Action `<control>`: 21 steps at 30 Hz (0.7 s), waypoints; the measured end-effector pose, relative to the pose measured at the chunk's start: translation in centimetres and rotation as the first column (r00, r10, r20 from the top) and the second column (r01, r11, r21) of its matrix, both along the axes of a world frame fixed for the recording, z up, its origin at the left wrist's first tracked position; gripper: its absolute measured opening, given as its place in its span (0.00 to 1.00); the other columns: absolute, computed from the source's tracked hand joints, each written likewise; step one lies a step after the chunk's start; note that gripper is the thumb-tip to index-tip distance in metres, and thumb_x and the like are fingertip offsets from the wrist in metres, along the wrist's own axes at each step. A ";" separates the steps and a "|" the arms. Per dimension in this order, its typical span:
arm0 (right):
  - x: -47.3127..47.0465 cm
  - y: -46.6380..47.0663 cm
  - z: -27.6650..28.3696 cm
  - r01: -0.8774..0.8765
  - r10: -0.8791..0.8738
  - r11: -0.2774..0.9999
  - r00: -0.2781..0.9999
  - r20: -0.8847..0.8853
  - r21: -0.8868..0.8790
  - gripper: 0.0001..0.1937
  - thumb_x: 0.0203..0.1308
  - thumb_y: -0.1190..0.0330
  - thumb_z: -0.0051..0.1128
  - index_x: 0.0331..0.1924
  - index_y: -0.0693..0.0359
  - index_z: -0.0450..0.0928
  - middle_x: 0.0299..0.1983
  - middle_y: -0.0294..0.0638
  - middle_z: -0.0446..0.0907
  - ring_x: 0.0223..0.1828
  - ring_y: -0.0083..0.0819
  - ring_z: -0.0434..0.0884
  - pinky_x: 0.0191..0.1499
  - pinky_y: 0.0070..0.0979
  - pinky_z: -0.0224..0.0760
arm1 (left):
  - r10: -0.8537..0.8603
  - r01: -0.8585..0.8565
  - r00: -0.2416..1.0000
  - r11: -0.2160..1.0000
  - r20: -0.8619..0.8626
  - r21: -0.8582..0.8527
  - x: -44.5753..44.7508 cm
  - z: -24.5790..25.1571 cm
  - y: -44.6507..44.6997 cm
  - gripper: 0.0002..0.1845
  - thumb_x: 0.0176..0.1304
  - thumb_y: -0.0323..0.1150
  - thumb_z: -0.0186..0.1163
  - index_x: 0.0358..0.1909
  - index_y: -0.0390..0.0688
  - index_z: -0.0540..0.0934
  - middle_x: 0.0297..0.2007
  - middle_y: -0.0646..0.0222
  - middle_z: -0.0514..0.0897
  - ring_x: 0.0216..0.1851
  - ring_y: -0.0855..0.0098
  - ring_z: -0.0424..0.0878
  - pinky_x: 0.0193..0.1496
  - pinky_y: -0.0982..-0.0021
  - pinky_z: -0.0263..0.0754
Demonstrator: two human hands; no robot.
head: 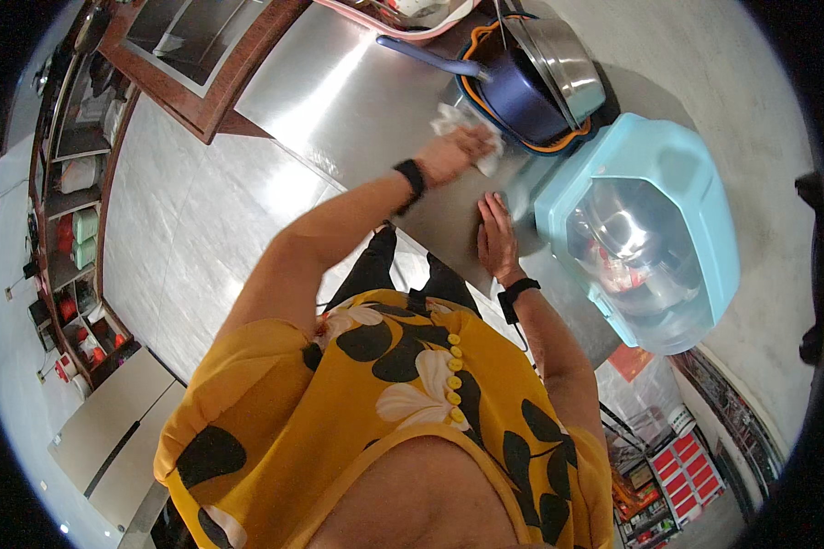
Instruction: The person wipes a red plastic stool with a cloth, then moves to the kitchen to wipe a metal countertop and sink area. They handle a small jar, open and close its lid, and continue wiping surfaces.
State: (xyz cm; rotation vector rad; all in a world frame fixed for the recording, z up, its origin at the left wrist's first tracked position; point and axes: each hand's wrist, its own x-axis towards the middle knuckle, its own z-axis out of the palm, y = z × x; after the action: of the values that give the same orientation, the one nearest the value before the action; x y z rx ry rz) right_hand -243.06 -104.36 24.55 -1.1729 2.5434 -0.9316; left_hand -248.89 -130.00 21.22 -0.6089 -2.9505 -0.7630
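Observation:
My left hand (456, 152) is gripping a crumpled white cloth (489, 165) and pressing it on the stainless-steel countertop (357, 103). It is slightly blurred, just in front of a stack of cookware. In that stack, a blue-purple saucepan (522, 96) lies tilted, its handle reaching out to the left. Palm down on the counter, my right hand (498, 237) holds nothing. To its right stands a light-blue plastic dish box (673, 147) with a clear window; metal and other items show dimly inside.
Behind the saucepan lean stainless-steel basins (570, 62), above an orange-rimmed basket (556, 145). A pink-rimmed tray (384, 27) sits at the counter's far end. At upper left is a brown-framed cabinet door (220, 89). Shelves (75, 206) line the left side, beyond the tiled floor (199, 219).

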 end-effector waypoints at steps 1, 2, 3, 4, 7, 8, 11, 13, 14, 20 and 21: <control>-0.5 -0.9 -0.1 0.013 -0.013 1.000 1.000 -0.009 -0.013 0.25 0.68 0.76 0.46 0.69 0.68 0.68 0.74 0.54 0.63 0.77 0.54 0.60 0.77 0.46 0.55 | 0.038 -0.038 0.999 0.999 -0.004 -0.010 0.0 -0.1 -3.6 0.27 0.73 0.28 0.45 0.73 0.55 0.69 0.73 0.64 0.68 0.71 0.56 0.68 0.77 0.61 0.60; -1.2 -1.8 -0.3 0.016 -0.018 0.999 0.998 -0.064 -0.038 0.24 0.69 0.76 0.45 0.69 0.68 0.68 0.74 0.55 0.62 0.77 0.54 0.60 0.77 0.46 0.55 | 0.116 -0.106 0.992 0.979 0.050 -0.175 0.0 0.2 -7.1 0.29 0.72 0.25 0.45 0.73 0.54 0.68 0.73 0.61 0.68 0.72 0.55 0.67 0.76 0.60 0.62; -1.8 -2.6 -0.5 0.045 -0.046 0.999 0.997 -0.062 -0.022 0.24 0.70 0.76 0.45 0.69 0.68 0.68 0.74 0.55 0.62 0.77 0.55 0.60 0.77 0.46 0.55 | 0.261 -0.283 0.957 0.937 0.128 0.206 -0.4 0.6 -10.4 0.31 0.68 0.22 0.47 0.73 0.52 0.68 0.71 0.58 0.70 0.71 0.54 0.68 0.74 0.59 0.64; -2.4 -3.5 -0.7 0.071 -0.071 0.997 0.996 -0.061 -0.006 0.24 0.70 0.75 0.45 0.69 0.68 0.67 0.74 0.55 0.62 0.77 0.55 0.60 0.77 0.46 0.55 | 0.338 -0.347 0.934 0.935 -0.114 -0.068 -0.9 1.0 -13.2 0.32 0.65 0.20 0.51 0.72 0.50 0.70 0.70 0.55 0.71 0.71 0.53 0.68 0.75 0.57 0.63; -4.4 -6.2 -1.5 0.144 -0.141 0.989 0.984 -0.112 0.019 0.24 0.70 0.74 0.45 0.69 0.70 0.68 0.74 0.56 0.62 0.77 0.55 0.59 0.77 0.46 0.54 | 0.565 -0.568 0.823 0.813 -0.067 -0.129 -4.0 2.7 -19.0 0.34 0.58 0.20 0.55 0.69 0.47 0.72 0.71 0.60 0.71 0.75 0.54 0.63 0.77 0.58 0.56; -5.0 -7.0 -1.8 0.174 -0.171 0.985 0.978 -0.116 0.013 0.24 0.70 0.73 0.45 0.68 0.70 0.68 0.74 0.56 0.62 0.77 0.55 0.59 0.77 0.46 0.54 | 0.591 -0.600 0.800 0.792 -0.105 -0.115 -3.9 2.6 -18.2 0.33 0.58 0.20 0.55 0.68 0.45 0.73 0.71 0.59 0.72 0.74 0.53 0.64 0.77 0.58 0.57; -5.8 -8.6 -2.4 0.225 -0.223 0.974 0.965 -0.136 -0.002 0.24 0.70 0.72 0.45 0.68 0.71 0.67 0.74 0.57 0.62 0.77 0.56 0.58 0.78 0.47 0.52 | 0.560 -0.557 0.829 0.825 0.002 -0.090 -2.2 2.1 -12.6 0.33 0.56 0.23 0.55 0.68 0.42 0.72 0.70 0.55 0.71 0.74 0.53 0.64 0.77 0.54 0.57; -5.7 -8.9 -2.4 0.202 -0.214 0.976 0.948 -0.234 -0.076 0.24 0.70 0.73 0.45 0.68 0.71 0.68 0.74 0.57 0.62 0.77 0.57 0.58 0.77 0.48 0.52 | 0.284 -0.304 0.948 0.940 -0.141 -0.155 1.1 1.4 -7.6 0.30 0.61 0.21 0.52 0.68 0.39 0.72 0.70 0.49 0.70 0.74 0.50 0.63 0.78 0.46 0.54; -5.7 -8.9 -2.4 0.217 -0.226 0.974 0.954 -0.197 -0.069 0.24 0.69 0.73 0.45 0.68 0.71 0.68 0.73 0.58 0.63 0.76 0.58 0.59 0.77 0.50 0.52 | 0.297 -0.300 0.951 0.954 -0.092 -0.023 2.4 1.3 -6.0 0.34 0.59 0.20 0.54 0.71 0.40 0.69 0.73 0.51 0.67 0.76 0.51 0.60 0.78 0.46 0.53; -5.5 -8.8 -1.8 0.245 -0.235 0.967 0.962 -0.139 0.063 0.25 0.69 0.73 0.46 0.70 0.70 0.66 0.74 0.57 0.61 0.77 0.57 0.58 0.78 0.48 0.52 | 0.351 -0.351 0.916 0.936 -0.193 0.037 -5.1 0.9 -7.6 0.32 0.62 0.20 0.52 0.71 0.36 0.66 0.74 0.49 0.64 0.76 0.49 0.60 0.79 0.52 0.53; -5.5 -8.8 -1.7 0.243 -0.232 0.967 0.963 -0.134 0.074 0.25 0.69 0.73 0.46 0.70 0.70 0.66 0.74 0.57 0.61 0.77 0.57 0.58 0.78 0.48 0.52 | 0.336 -0.342 0.925 0.940 -0.177 -0.008 -6.7 0.8 -7.9 0.30 0.64 0.21 0.51 0.71 0.35 0.67 0.73 0.49 0.66 0.75 0.49 0.61 0.78 0.52 0.54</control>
State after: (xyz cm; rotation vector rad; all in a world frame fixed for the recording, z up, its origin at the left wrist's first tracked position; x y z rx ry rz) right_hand -248.55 -113.15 22.80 -0.9420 2.8425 -0.8040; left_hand -255.58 -137.93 21.99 -0.1441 -2.8008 -0.5856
